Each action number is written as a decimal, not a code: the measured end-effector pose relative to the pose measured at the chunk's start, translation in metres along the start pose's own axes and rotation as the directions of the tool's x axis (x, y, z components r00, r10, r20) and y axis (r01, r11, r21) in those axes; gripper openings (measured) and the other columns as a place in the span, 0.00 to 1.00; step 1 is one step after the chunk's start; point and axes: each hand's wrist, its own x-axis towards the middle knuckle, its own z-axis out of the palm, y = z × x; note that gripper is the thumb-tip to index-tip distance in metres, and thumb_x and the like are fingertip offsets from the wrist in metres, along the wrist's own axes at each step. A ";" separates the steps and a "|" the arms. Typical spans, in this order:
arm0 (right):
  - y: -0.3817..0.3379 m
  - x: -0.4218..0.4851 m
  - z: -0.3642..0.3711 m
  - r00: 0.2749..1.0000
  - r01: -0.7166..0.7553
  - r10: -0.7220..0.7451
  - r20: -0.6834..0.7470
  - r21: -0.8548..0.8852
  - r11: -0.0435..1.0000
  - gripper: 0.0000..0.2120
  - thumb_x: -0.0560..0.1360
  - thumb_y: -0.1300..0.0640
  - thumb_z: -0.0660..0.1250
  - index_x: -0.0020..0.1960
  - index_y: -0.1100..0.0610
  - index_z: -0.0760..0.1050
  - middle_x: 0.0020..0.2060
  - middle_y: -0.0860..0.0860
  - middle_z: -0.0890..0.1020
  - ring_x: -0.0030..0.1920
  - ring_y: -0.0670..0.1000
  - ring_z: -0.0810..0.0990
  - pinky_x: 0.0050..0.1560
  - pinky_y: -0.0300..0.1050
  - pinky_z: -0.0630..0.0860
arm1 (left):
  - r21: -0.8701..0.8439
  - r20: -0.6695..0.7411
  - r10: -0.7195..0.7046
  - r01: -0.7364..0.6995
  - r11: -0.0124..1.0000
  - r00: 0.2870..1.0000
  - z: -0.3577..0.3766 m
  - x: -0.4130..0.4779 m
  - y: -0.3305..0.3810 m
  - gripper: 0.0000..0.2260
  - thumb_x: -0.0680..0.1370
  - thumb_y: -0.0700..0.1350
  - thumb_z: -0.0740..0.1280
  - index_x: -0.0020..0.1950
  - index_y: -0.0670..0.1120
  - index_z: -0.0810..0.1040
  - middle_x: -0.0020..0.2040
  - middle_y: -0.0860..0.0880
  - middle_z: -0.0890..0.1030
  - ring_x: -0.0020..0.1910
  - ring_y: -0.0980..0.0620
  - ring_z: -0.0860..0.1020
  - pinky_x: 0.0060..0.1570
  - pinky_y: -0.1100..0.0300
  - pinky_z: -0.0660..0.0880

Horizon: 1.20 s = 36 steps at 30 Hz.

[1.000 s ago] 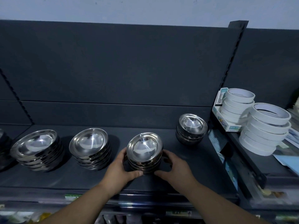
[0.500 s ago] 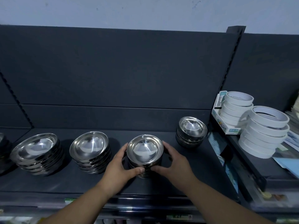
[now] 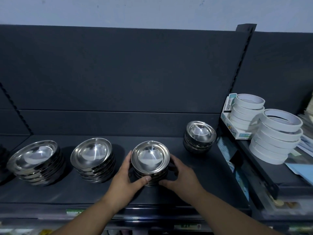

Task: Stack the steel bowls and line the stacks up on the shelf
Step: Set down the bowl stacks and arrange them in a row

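This looks like a shop aisle, a housewares or general store by its stock. The shelf (image 3: 203, 175) is dark metal retail racking, with flat back panels (image 3: 118, 73) behind it and a slotted upright (image 3: 243, 65) dividing it from the neighbouring bay (image 3: 279, 177). Along the front edge sit small printed labels (image 3: 73, 212), too blurred to read. The goods come in multiples, as stock does: identical steel bowls (image 3: 92, 153) in several stacks side by side, and in the next bay piles of white tape rolls (image 3: 277, 141) beside a printed cardboard display box (image 3: 243, 134) holding more of them.
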 end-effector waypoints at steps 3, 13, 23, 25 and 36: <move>-0.001 -0.003 0.000 0.999 0.008 -0.009 -0.034 -0.017 1.000 0.42 0.59 0.52 0.81 0.68 0.36 0.65 0.58 0.37 0.78 0.58 0.34 0.75 0.57 0.26 0.70 | 0.023 0.016 0.012 -0.013 1.000 1.000 -0.002 0.000 -0.001 0.48 0.63 0.58 0.77 0.76 0.57 0.53 0.71 0.58 0.69 0.68 0.64 0.69 0.72 0.58 0.64; 0.003 -0.006 0.004 0.999 -0.025 0.026 0.033 -0.053 0.998 0.43 0.62 0.58 0.79 0.70 0.39 0.63 0.53 0.37 0.79 0.53 0.34 0.77 0.57 0.26 0.71 | 0.121 -0.035 -0.013 0.017 0.993 0.999 0.005 0.000 -0.008 0.56 0.59 0.55 0.79 0.78 0.56 0.48 0.72 0.57 0.67 0.69 0.61 0.68 0.71 0.61 0.63; 0.000 -0.005 -0.001 1.000 -0.002 0.003 0.014 -0.062 0.998 0.44 0.63 0.55 0.80 0.73 0.44 0.63 0.59 0.36 0.76 0.57 0.32 0.75 0.58 0.26 0.69 | 0.138 -0.054 -0.011 0.018 0.990 0.998 0.003 0.002 -0.002 0.53 0.63 0.44 0.81 0.78 0.53 0.50 0.68 0.57 0.71 0.66 0.62 0.69 0.63 0.70 0.62; -0.002 -0.004 0.000 1.000 0.003 -0.002 0.013 -0.036 0.999 0.41 0.65 0.59 0.79 0.72 0.43 0.64 0.52 0.32 0.76 0.54 0.24 0.73 0.55 0.20 0.67 | 0.141 -0.047 -0.009 0.016 0.990 0.999 0.001 0.004 -0.002 0.52 0.64 0.44 0.81 0.78 0.52 0.51 0.67 0.58 0.72 0.66 0.62 0.69 0.63 0.70 0.62; -0.005 -0.009 0.011 0.998 -0.007 0.003 -0.064 -0.055 0.998 0.40 0.66 0.60 0.78 0.68 0.36 0.62 0.52 0.33 0.76 0.55 0.34 0.76 0.58 0.25 0.70 | 0.123 0.071 -0.064 0.055 0.991 0.995 -0.014 0.018 -0.005 0.52 0.62 0.45 0.81 0.77 0.57 0.54 0.63 0.63 0.75 0.63 0.67 0.72 0.68 0.62 0.66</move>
